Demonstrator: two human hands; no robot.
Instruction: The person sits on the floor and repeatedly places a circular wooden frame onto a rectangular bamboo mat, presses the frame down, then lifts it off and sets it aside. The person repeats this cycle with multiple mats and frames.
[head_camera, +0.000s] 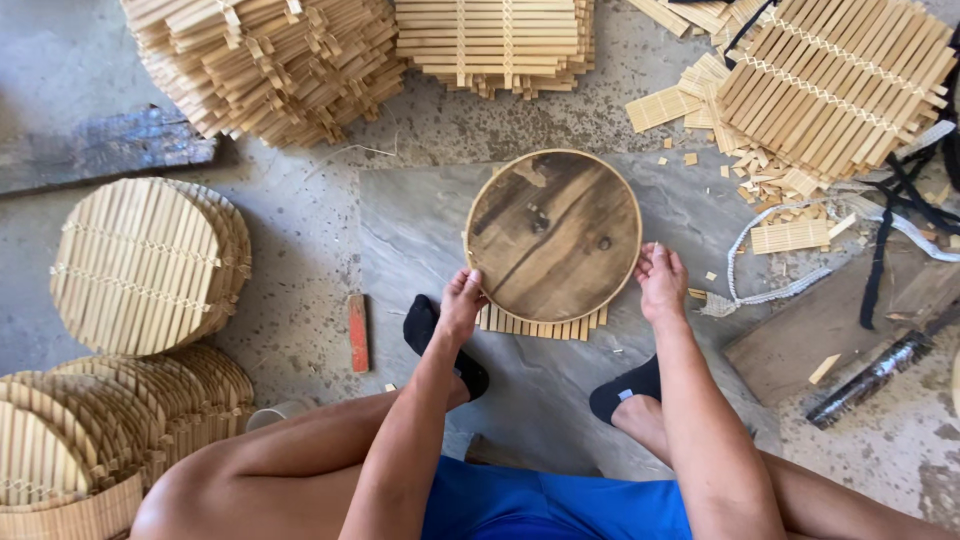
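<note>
A round dark wooden disc (553, 234) with a pale rim lies on a mat of bamboo slats (540, 325), whose ends stick out under its near edge. My left hand (461, 302) grips the disc's lower left rim. My right hand (662, 281) holds the lower right rim. Both rest on a grey stone slab (420, 240) between my feet in black socks.
Stacks of square slat mats (270, 60) lie at the back, another (835, 80) at the right with offcuts. Round trimmed mats (145, 262) pile up on the left. A red-handled tool (358, 333), a wooden board (820, 325), cords and a dark cylinder (870, 378) lie nearby.
</note>
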